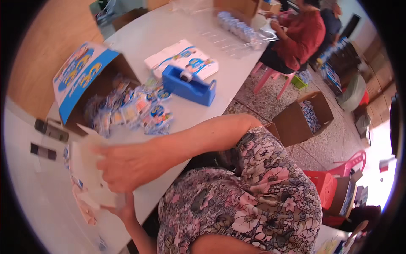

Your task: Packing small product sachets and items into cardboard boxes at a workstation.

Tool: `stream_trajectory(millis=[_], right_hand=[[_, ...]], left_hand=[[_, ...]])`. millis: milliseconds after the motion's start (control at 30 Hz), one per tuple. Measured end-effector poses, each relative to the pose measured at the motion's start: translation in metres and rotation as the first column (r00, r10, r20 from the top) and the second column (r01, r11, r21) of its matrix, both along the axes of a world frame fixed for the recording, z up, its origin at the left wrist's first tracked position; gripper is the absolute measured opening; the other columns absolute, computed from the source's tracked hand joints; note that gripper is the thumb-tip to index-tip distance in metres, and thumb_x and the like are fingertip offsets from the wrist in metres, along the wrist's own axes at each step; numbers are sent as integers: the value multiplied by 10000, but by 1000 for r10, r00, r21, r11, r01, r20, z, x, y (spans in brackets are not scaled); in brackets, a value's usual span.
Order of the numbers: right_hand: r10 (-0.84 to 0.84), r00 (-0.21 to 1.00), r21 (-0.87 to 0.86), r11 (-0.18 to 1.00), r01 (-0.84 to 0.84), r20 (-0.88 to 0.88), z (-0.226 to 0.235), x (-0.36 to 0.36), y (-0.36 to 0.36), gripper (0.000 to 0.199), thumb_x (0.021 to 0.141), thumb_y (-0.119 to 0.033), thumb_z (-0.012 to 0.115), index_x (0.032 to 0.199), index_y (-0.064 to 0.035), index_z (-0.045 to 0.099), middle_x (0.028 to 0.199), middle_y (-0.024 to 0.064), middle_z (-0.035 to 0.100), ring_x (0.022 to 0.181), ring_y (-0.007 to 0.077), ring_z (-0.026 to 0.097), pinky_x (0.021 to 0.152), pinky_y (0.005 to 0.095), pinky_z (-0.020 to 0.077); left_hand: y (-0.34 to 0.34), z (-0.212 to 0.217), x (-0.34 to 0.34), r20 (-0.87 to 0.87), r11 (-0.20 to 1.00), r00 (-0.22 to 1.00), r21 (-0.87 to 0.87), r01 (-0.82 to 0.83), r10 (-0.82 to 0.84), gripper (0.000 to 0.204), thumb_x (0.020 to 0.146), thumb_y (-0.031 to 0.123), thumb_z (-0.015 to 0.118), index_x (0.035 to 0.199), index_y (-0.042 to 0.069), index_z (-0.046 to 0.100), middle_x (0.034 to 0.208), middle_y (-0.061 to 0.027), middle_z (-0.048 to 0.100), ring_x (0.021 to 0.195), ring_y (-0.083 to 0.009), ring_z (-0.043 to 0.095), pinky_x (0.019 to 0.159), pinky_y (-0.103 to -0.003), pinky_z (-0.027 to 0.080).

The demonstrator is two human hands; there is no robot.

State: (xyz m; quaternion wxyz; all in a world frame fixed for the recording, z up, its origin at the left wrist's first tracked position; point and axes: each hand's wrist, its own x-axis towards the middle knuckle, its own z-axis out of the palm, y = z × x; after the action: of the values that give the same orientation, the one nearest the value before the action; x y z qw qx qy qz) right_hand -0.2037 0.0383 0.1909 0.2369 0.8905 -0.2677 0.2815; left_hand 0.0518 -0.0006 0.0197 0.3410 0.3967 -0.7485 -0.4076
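Observation:
A white paperboard carton [91, 165], smeared by motion, is held over the left part of the table. My right hand [122, 167] reaches across from the right with its fingers closed at the carton's upper edge. My left hand [124, 207] grips the carton's lower end, its fingers partly hidden behind it. Just beyond my right forearm, small printed packets [135, 108] spill out of a blue and white box [86, 78] tipped on its side. A blue tape dispenser [189, 86] stands to the right of the packets.
Flat white printed cartons [182, 57] lie behind the dispenser. Two dark cylindrical things [43, 151] sit at the left. Clear plastic wrap with small bottles [237, 27] lies at the far edge. A co-worker in red [302, 34] sits on a pink stool [275, 80]. A cardboard box [292, 122] stands on the floor.

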Motion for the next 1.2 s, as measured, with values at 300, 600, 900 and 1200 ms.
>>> stream_trajectory(millis=[300,600,900,1200], right_hand=[[-88,995,657,748,93,-41,-71,-6,-42,96,822,-178,604,858,-90,619,838,104,662,868,320,619,831,477,452],[-90,989,875,462,144,-116,-57,25,-47,228,925,-235,535,872,-45,650,852,177,663,857,380,636,762,494,460],[-171,985,688,711,150,-38,-99,18,-36,172,834,-217,653,922,-75,692,979,131,679,984,307,639,823,451,472],[-144,971,433,900,48,192,-142,5,-3,286,753,-301,647,893,-57,594,928,67,568,921,260,578,812,411,451]], left_hand=[[-4,14,-39,52,996,995,20,-83,82,1489,594,214,946,1519,99,-215,1459,-237,368,1339,-331,435,1125,-466,369],[-2,4,-27,169,992,979,-44,120,-111,1470,596,150,925,1516,123,-222,1471,-229,352,1354,-345,428,1119,-483,383],[-6,1,-32,6,996,999,77,51,-51,1500,557,247,959,1502,29,-186,1470,-218,305,1366,-347,398,1139,-457,344],[9,-19,-32,57,963,963,53,-265,262,1315,657,389,924,1486,-93,24,1496,-277,252,1374,-333,335,1173,-450,226]])
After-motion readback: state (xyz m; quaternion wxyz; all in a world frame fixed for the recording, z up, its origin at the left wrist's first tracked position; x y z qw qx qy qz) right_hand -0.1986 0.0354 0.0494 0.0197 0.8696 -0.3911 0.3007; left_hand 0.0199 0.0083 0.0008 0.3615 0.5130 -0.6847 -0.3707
